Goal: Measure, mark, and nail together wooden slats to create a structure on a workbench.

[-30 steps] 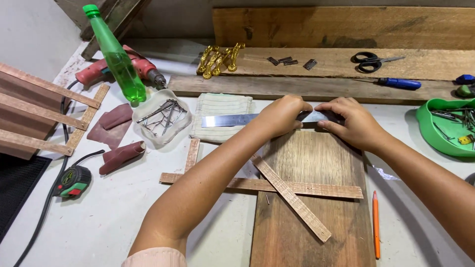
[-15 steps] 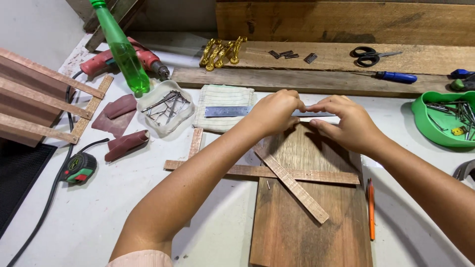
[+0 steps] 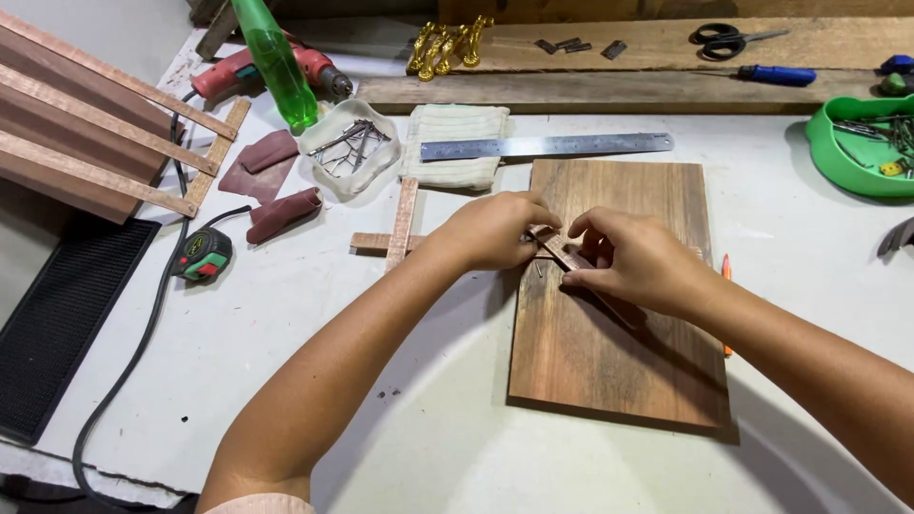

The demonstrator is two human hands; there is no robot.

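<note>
A brown wooden board (image 3: 609,352) lies flat on the white table. Two thin wooden strips cross on its upper part. My left hand (image 3: 495,228) is curled over the crossing, pinching the horizontal strip (image 3: 376,242), whose end sticks out left of the board. My right hand (image 3: 633,259) grips the diagonal strip (image 3: 569,255) and presses it on the board. A small nail (image 3: 538,270) lies just below the crossing. A steel ruler (image 3: 547,146) rests along the board's far edge, free of both hands. A third strip (image 3: 404,214) lies upright beside the left hand.
A clear dish of nails (image 3: 347,148), folded cloth (image 3: 455,143), green bottle (image 3: 276,62) and red drill (image 3: 238,71) sit at the back left. Tape measure (image 3: 202,255) and cable lie left. An orange pencil (image 3: 725,271), green tray (image 3: 857,143), scissors (image 3: 724,38) and screwdriver (image 3: 776,74) are right.
Both hands left the ruler and came down toward me onto the crossed strips. The ruler now lies alone at the board's far edge.
</note>
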